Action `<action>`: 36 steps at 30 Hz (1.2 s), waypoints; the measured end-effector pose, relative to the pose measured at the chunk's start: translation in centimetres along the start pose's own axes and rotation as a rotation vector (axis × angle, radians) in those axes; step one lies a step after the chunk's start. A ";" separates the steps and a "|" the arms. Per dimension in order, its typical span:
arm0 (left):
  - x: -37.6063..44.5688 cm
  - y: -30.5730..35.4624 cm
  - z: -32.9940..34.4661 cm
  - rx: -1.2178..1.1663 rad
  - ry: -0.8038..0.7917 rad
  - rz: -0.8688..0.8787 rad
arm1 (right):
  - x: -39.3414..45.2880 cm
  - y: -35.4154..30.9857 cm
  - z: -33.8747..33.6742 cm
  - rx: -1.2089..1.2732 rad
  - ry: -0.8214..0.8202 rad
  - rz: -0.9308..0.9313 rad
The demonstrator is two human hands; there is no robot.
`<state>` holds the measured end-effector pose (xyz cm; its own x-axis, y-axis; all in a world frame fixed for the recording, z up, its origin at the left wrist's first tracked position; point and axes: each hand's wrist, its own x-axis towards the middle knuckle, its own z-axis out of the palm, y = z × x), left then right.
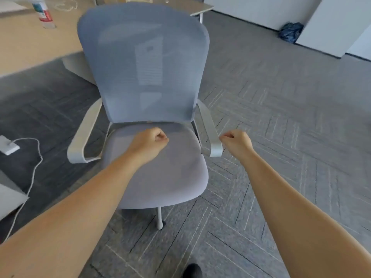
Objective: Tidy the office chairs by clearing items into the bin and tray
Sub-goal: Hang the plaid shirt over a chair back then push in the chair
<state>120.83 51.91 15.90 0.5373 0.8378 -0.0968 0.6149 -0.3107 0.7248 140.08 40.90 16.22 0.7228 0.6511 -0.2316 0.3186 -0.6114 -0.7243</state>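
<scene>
A grey-blue office chair (144, 77) with a mesh back and white armrests stands in front of me, its seat (172, 177) bare. My left hand (152, 141) hovers over the seat near the backrest, fingers curled into a loose fist with nothing visible in it. Just outside the chair's right armrest (210, 133), almost touching its front end, my right hand (236, 140) is also curled shut and seems to hold nothing. No bin or tray is in view.
A wooden desk (24, 43) at the upper left carries a red-and-white bottle (43, 13). A white power strip (8, 146) with its cable lies on the carpet at left. A dark blue bag (291, 32) sits by the far wall. My shoe (192, 270) shows at the bottom.
</scene>
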 end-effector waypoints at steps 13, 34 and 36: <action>10.3 -4.5 11.9 0.001 -0.078 -0.236 | 16.4 8.7 6.4 -0.034 -0.122 0.211; 10.3 -0.2 16.6 -0.094 -0.059 -0.275 | 12.2 11.6 6.2 0.099 -0.574 0.380; 8.8 1.0 17.0 -0.115 -0.025 -0.300 | 11.8 11.5 4.2 0.091 -0.558 0.292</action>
<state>135.95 51.37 4.18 0.3571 0.8727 -0.3331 0.6792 0.0022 0.7339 149.69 43.44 2.48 0.3354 0.6151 -0.7136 0.0857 -0.7742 -0.6270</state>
